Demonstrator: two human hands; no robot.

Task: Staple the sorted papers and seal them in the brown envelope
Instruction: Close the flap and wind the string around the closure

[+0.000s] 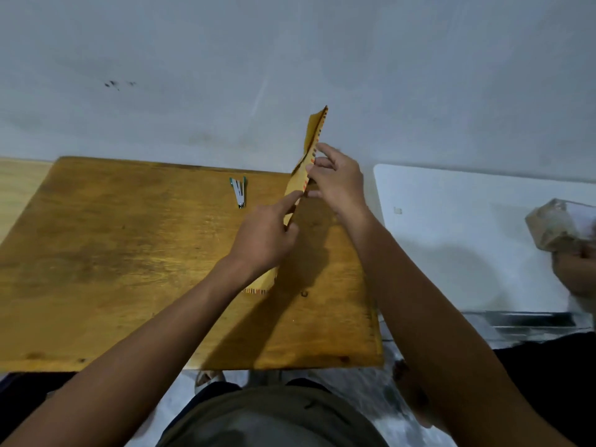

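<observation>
The brown envelope [310,146], with a striped red and blue border, stands nearly on edge above the wooden table [113,253], its lower corner near the tabletop. My left hand [266,235] grips its lower part, forefinger stretched along the paper. My right hand [337,179] pinches its upper edge near the opening. A small stapler [239,193] with green ends lies on the table to the left of the envelope, apart from both hands. The sorted papers are not visible; whether they are inside the envelope is hidden.
A pale wall [290,75] rises right behind the table. To the right stands a white table [451,237], where another person's hand [577,269] holds a clear plastic box [551,224]. My knees and the floor show below the table's front edge.
</observation>
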